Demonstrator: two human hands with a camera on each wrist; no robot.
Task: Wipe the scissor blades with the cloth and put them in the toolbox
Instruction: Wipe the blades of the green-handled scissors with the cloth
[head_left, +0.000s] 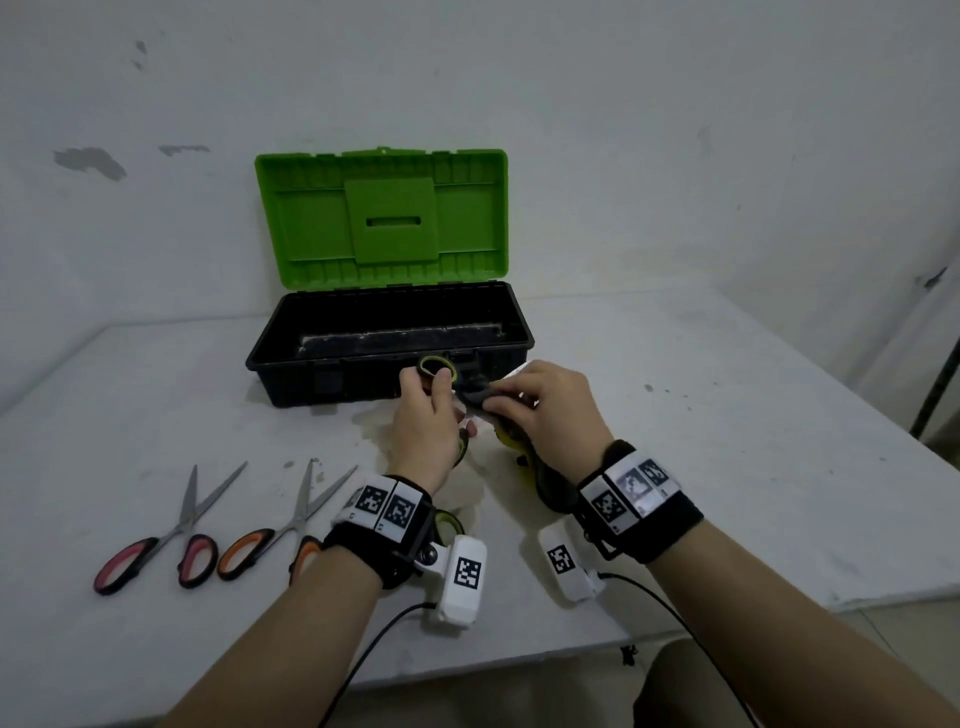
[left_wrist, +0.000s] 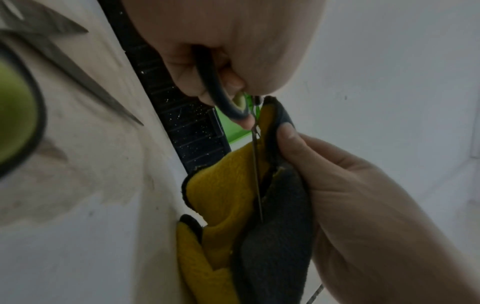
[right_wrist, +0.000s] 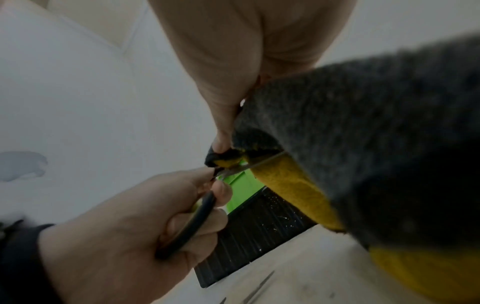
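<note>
My left hand (head_left: 434, 387) grips the black-and-green handles of a pair of scissors (head_left: 436, 366) just in front of the open toolbox (head_left: 291, 364). In the left wrist view the thin blade (left_wrist: 257, 174) runs down into a fold of the grey-and-yellow cloth (left_wrist: 226, 195). My right hand (head_left: 519, 400) pinches that cloth (head_left: 480, 397) around the blade. The right wrist view shows the blade (right_wrist: 249, 165) entering the cloth (right_wrist: 363, 144), with my right hand's fingers (right_wrist: 226, 123) pressing the fold and my left hand (right_wrist: 155, 216) round the handle (right_wrist: 197, 218).
The toolbox has a black base and a raised green lid (head_left: 382, 218). Pink-handled scissors (head_left: 156, 540) and orange-handled scissors (head_left: 275, 535) lie on the white table (head_left: 727, 467) at the left. Another green-handled pair (head_left: 448, 521) lies under my left wrist.
</note>
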